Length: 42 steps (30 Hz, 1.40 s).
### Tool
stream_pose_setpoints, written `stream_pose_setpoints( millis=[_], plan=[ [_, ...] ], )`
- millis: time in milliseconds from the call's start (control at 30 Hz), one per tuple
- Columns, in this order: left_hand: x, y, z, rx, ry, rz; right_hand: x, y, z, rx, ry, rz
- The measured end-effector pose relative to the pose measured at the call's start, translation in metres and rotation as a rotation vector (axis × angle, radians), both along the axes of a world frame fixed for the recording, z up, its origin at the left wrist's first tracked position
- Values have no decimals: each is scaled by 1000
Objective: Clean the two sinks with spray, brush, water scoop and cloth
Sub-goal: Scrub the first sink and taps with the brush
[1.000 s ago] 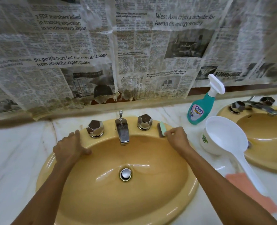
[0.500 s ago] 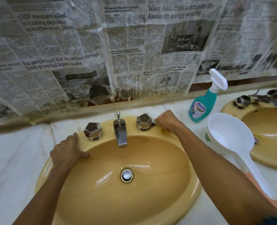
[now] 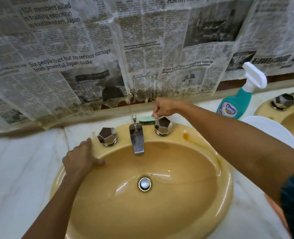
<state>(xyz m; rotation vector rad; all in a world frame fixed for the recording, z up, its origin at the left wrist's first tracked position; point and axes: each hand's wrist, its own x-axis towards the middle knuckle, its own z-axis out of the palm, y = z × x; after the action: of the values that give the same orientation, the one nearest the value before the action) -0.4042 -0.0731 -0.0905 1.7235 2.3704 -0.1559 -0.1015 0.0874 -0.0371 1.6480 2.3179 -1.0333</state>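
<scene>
White marble counter point(image 3: 22, 169) with spray bottle point(image 3: 235, 102), white scoop point(image 3: 272, 130).

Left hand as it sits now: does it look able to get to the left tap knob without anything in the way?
Probably yes. The left hand rests on the sink rim just beside the left tap knob, with bare rim between them. The right hand holds the brush behind the spout, clear of that path.

Spray bottle point(image 3: 234, 104) — "Ganso"; newspaper point(image 3: 70, 59) — "Japan quake".

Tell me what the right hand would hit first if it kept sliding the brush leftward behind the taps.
Probably the faucet's lift rod: the right hand holds the green brush just right of it, behind the right tap knob. Depth is unclear, so it might pass behind.
</scene>
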Motion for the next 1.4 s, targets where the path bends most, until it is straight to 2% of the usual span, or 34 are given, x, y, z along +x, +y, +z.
stream_pose_setpoints(
  millis=[100, 200, 300, 400, 600, 700, 867, 1000, 1133, 1300, 1400],
  plan=[
    [-3, 2, -4, -3, -9, 36, 45, 0, 5, -25, -64, -41],
    [-2, 2, -5, -2, -22, 44, 76, -32, 2, -15, 23, -223],
    [3, 0, 2, -2, -15, 49, 62, -90, -31, 172, 22, -490],
    [9, -3, 9, -12, -21, 55, 37, -152, -62, 184, 61, -687],
    [11, -5, 12, -23, -49, 51, 26, -112, -47, 236, 168, -912],
    [11, -4, 10, -26, -45, 52, 16, -135, -51, 256, 109, -879],
    [10, -3, 11, -32, -37, 43, 27, -185, -41, 266, -126, -636],
    [7, -2, 8, -25, -30, 32, 52, -184, -27, 349, -297, -679],
    [5, -2, 8, -21, -20, 30, 16, -210, -53, 380, -232, -696],
    [6, -1, 5, -25, -14, -4, -42, -209, -92, 436, -69, -803],
    [2, -1, 2, -20, 2, -17, -85, -210, -106, 514, 57, -771]
  ],
)
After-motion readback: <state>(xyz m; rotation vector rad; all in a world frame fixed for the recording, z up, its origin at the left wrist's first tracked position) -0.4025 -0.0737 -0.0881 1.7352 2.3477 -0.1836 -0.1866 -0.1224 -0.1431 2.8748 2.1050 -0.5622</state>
